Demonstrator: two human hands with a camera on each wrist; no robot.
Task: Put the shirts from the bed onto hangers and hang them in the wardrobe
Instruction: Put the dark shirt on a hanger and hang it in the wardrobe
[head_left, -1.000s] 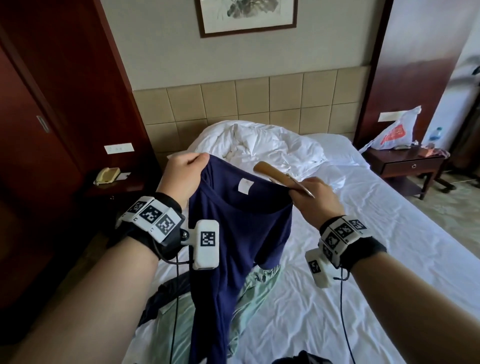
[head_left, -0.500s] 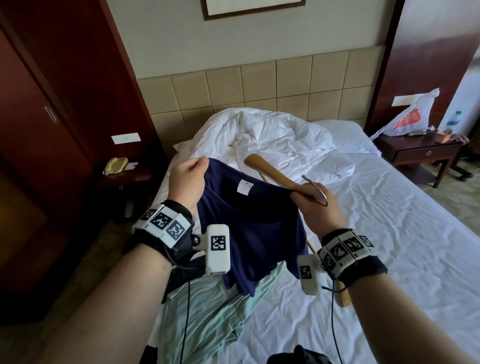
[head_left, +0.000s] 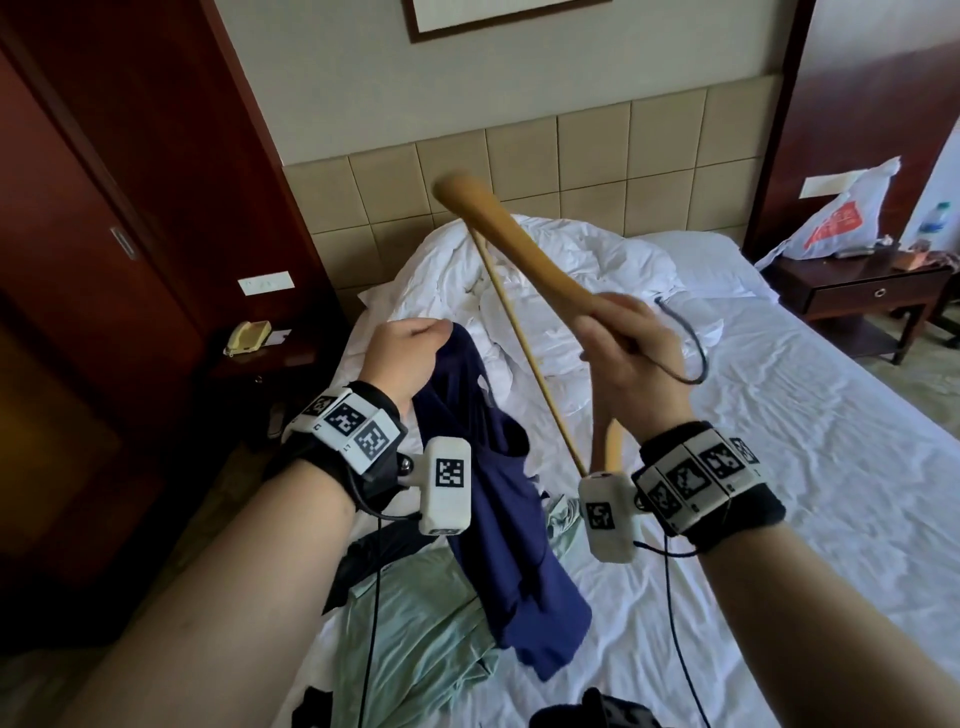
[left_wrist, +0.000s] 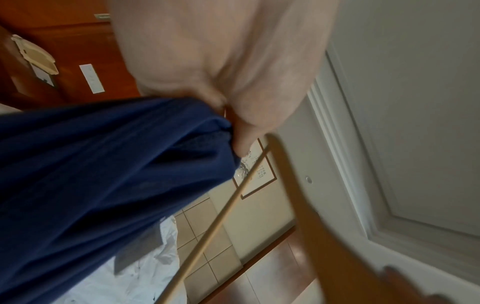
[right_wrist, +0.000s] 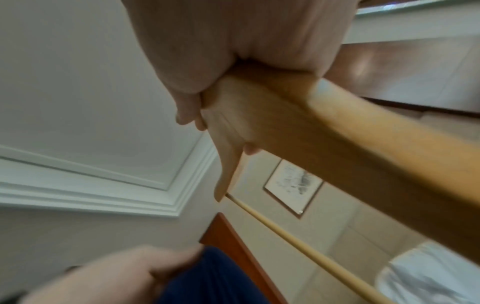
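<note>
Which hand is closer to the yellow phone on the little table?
Left. The left hand, gripping the navy shirt, is just right of the phone; the right hand, holding the wooden hanger, is farther right, over the bed.

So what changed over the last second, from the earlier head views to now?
The right hand let go of the navy shirt collar and swung the wooden hanger up, one end now raised towards the headboard. The shirt, no longer spread between both hands, hangs bunched from the left hand alone. Unchanged: the left hand grips the collar, the right grips the hanger, and the green garment lies on the bed.
</note>
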